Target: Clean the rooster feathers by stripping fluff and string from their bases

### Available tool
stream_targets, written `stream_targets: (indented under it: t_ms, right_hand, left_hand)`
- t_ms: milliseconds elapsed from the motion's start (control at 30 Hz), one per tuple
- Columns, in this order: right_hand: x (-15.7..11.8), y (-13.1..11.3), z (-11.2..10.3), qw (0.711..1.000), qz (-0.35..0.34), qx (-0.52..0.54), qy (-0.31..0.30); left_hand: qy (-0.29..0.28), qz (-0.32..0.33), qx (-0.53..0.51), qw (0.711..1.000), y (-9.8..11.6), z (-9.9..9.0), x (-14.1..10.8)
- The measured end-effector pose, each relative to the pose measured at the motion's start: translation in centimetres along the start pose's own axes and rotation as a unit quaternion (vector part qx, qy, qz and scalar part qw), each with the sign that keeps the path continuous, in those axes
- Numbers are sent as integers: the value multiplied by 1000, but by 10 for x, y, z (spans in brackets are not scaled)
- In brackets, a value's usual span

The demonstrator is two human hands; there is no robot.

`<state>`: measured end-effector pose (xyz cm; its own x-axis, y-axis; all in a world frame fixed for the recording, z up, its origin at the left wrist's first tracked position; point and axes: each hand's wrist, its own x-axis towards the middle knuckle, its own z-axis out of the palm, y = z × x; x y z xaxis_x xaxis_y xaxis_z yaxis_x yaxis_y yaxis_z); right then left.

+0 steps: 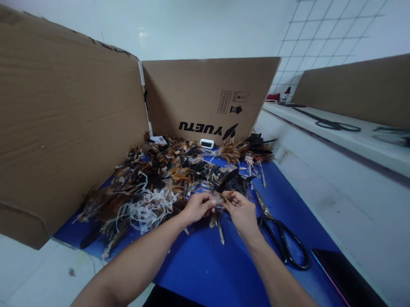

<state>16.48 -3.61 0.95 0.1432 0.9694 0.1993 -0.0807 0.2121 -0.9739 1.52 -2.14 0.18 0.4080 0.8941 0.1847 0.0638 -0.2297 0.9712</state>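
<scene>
Near the middle of the blue table, my left hand (199,208) and my right hand (240,211) meet, both with closed, pinching fingers. A small brown feather (230,194) shows at the fingertips of my right hand. Between the hands is a pale, filmy bit, and what my left fingers pinch is too small to make out. A spread of brown and black feathers (178,175) lies just beyond them. To the left, a tangle of clear-white plastic strips (144,211) rests on the feathers. Black-handled scissors (282,236) lie right of my right hand, blades pointing away.
Cardboard panels stand on the left (67,100) and at the back (185,91). A small white digital display (207,144) sits against the back panel. A dark phone-like slab (346,274) lies at the front right. More scissors (336,125) rest on the white ledge (367,142).
</scene>
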Motion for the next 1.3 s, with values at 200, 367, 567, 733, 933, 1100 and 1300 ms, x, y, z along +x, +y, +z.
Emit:
stream_targets:
  t_ms: [200,367,567,733,933,1100,1300]
  right_hand:
    - [-1,-3,2,1000,8,5,-11]
    - [0,-3,1,1000,4,-3,-19]
    - [2,-2,-1,999,-10,-25,-26]
    - [1,-4,-2,998,-19,-40,-35]
    - [1,-4,-1,998,-25,-46,-38]
    - [-1,-12,-5,991,-14,-123,-57]
    - [-10,-30,-14,877,-27,-438,-199]
  left_hand:
    - [3,-1,2,1000,1,0,0]
    - [3,-1,17,1000,3,0,0]
    - [2,6,27,1000,5,0,-1]
    - [-2,13,39,999,8,-1,-2]
    - [-13,21,55,998,9,-4,-3]
    - [13,28,-17,999,7,-5,-2]
    - [94,16,-70,993,10,-5,0]
